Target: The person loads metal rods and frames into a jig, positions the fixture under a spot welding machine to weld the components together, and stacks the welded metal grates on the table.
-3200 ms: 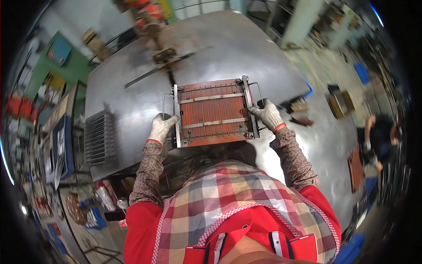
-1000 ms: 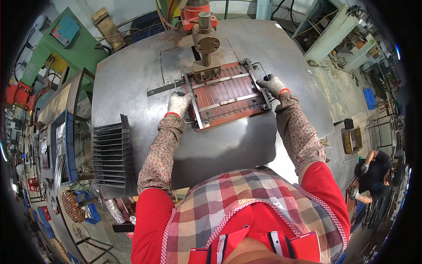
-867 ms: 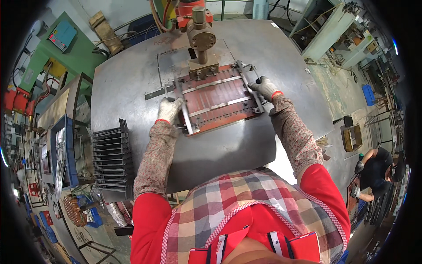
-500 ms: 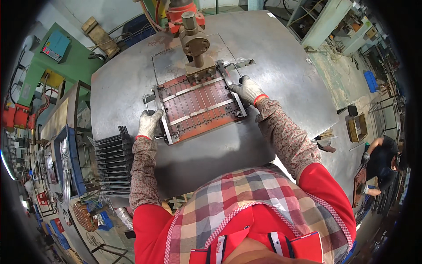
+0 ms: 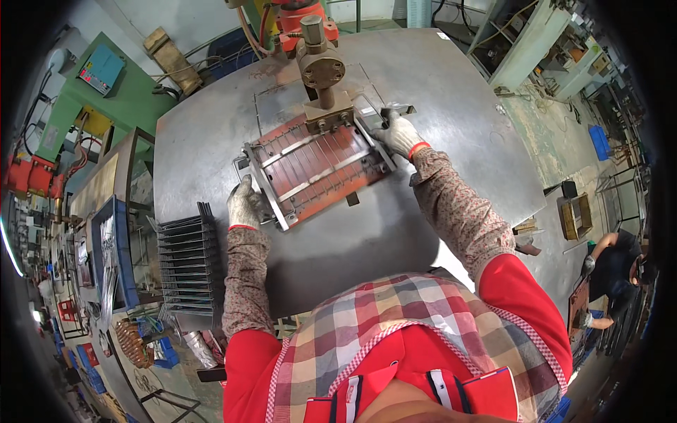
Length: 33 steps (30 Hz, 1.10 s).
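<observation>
A reddish-brown welding jig lies tilted on the metal table, its right side farther from me. Thin wire rods cross it under two flat metal strips, and metal bars with bent handles run along both ends. My left hand, in a pale glove, is closed at the jig's left end by its handle; its fingers are partly hidden. At the right end, my gloved right hand is closed round the other handle. The brass-coloured block of a press head stands over the jig's far edge, covering part of it.
The grey metal table spreads around the jig. Left of my left forearm stands a stack of dark wire racks. A green machine is at the far left. At the right edge, another person is at work.
The jig has turned counter-clockwise, its right end moving away from me, and both hands have moved with it. A small dark rectangle now shows at its near edge. The view has shifted slightly.
</observation>
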Tool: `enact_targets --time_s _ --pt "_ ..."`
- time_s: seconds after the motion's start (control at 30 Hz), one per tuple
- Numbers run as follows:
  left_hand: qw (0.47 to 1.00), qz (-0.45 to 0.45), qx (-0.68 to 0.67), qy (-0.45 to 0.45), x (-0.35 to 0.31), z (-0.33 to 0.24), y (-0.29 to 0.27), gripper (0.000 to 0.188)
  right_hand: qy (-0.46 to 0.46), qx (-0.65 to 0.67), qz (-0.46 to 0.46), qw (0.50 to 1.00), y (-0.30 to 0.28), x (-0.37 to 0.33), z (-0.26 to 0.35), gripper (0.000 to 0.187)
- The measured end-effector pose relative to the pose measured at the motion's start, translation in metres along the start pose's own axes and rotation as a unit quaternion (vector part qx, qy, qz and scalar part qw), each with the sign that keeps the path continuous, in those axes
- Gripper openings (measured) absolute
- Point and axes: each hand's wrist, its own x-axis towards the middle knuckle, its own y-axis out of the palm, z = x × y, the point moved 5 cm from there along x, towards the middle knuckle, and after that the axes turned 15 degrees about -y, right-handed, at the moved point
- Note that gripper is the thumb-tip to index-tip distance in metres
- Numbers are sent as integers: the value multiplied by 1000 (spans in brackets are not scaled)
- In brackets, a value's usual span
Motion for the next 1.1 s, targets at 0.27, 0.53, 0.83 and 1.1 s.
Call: enact_targets --time_s 0.27,0.53,0.83,1.1 --pt "986 156 -34 -41 -89 133 106 30 -111 -89 -81 987 -9 -20 38 79" --pt "858 -51 305 410 -71 7 91 51 67 25 -8 997 -7 -34 -16 85" --pt "847 -213 446 196 -13 -15 39 81 9 89 -123 988 -3 -43 -20 76" --pt "877 -163 428 145 -42 -1 44 83 29 18 -82 996 -8 -66 -23 78"
